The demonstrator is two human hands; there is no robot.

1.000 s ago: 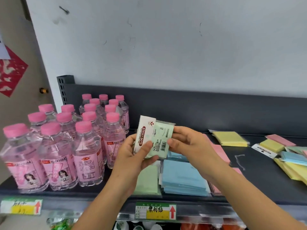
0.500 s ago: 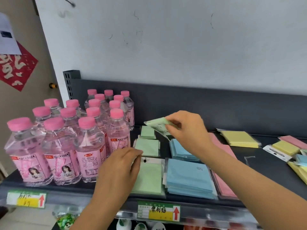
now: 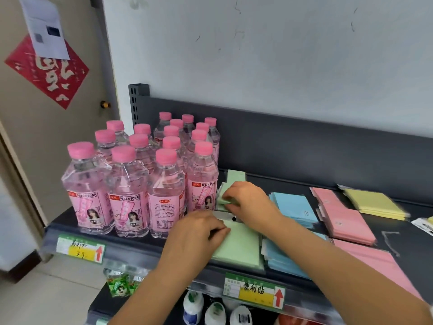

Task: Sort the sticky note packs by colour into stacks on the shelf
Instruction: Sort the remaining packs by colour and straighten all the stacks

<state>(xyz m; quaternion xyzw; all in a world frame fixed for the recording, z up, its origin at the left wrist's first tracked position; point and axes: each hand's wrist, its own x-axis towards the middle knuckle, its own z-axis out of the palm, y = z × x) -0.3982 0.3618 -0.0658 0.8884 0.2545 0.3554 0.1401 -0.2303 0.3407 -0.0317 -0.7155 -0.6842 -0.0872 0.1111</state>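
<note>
On the dark shelf (image 3: 293, 179) lie colour stacks of sticky note packs: green ones in a column next to the bottles, blue packs (image 3: 294, 206), pink packs (image 3: 346, 221) and yellow packs (image 3: 375, 202) further right. My right hand (image 3: 248, 202) holds a small green pack (image 3: 226, 199) down on the middle green stack, fingers curled round its edge. My left hand (image 3: 199, 233) rests with its fingertips on the upper left corner of the front green stack (image 3: 241, 247). A third green stack (image 3: 236, 175) lies behind, by the back panel.
A block of pink-capped peach soda bottles (image 3: 164, 181) stands tight against the green stacks on the left. Price tags (image 3: 254, 290) hang on the shelf's front edge. More loose packs lie at the far right edge (image 3: 425, 225). Goods sit on the lower shelf.
My right hand brought the green pack down from above the shelf onto the middle green stack. My left hand let go of it earlier and settled on the front green stack.
</note>
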